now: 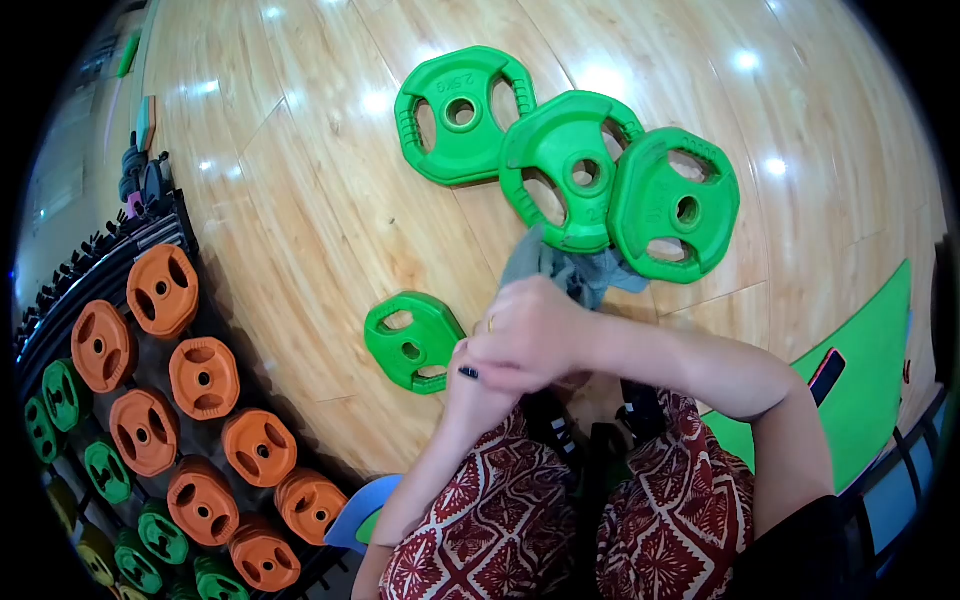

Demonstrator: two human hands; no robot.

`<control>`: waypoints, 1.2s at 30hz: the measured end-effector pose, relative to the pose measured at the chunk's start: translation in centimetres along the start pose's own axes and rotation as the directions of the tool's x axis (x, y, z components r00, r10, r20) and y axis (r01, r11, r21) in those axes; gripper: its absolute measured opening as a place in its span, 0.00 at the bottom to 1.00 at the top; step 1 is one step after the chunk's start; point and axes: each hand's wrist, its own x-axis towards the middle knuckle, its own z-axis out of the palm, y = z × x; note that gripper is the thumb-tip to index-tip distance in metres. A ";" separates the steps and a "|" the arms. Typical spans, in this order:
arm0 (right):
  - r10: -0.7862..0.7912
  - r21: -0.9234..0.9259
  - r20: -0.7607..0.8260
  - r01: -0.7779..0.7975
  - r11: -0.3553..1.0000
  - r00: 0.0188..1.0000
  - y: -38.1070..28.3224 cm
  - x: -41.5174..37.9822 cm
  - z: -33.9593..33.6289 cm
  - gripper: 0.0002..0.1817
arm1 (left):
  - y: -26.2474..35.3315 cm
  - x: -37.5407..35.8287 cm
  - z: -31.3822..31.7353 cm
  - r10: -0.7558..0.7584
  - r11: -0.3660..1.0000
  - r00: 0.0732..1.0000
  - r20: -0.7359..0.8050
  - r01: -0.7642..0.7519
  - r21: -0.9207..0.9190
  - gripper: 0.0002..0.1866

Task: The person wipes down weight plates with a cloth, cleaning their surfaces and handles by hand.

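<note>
Person's R hand point(535, 330) clasping L hand point(480, 392) nr cloth point(597, 277), L grip can't tell; 3 green wts point(556, 150) lying grouped upper ctr, 1 other wt point(432, 338) lying apart.

The floor point(300, 200) is pale grained wood; the floor plates point(455, 160) are green. The rack plates point(140, 457) are orange, green and yellow; the cloth point(593, 275), grey-blue; the mat point(865, 370), green; the garment point(480, 510), dark red with white diamonds.

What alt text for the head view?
Right hand closed over left hand above a wood floor, beside a grey cloth and three overlapping green plates. A fourth lies by the left hand; racked plates at left, green mat at right.
</note>
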 end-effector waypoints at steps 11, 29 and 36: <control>-0.060 -0.011 -0.007 0.060 0.998 0.998 -0.9 0.0 0.6 0.15 | -4.9 -1.6 1.8 0.056 0.998 0.994 -0.097 -0.057 -0.007 0.17; 0.016 -0.088 -0.060 -0.021 0.996 0.998 0.4 0.0 0.3 0.14 | -0.4 0.3 0.5 0.168 0.973 0.986 -0.021 -0.162 0.166 0.16; 0.417 0.004 -0.019 -0.417 0.909 0.909 2.8 0.0 -1.0 0.14 | -0.1 0.0 -0.2 -0.364 0.914 0.917 0.162 0.319 0.252 0.21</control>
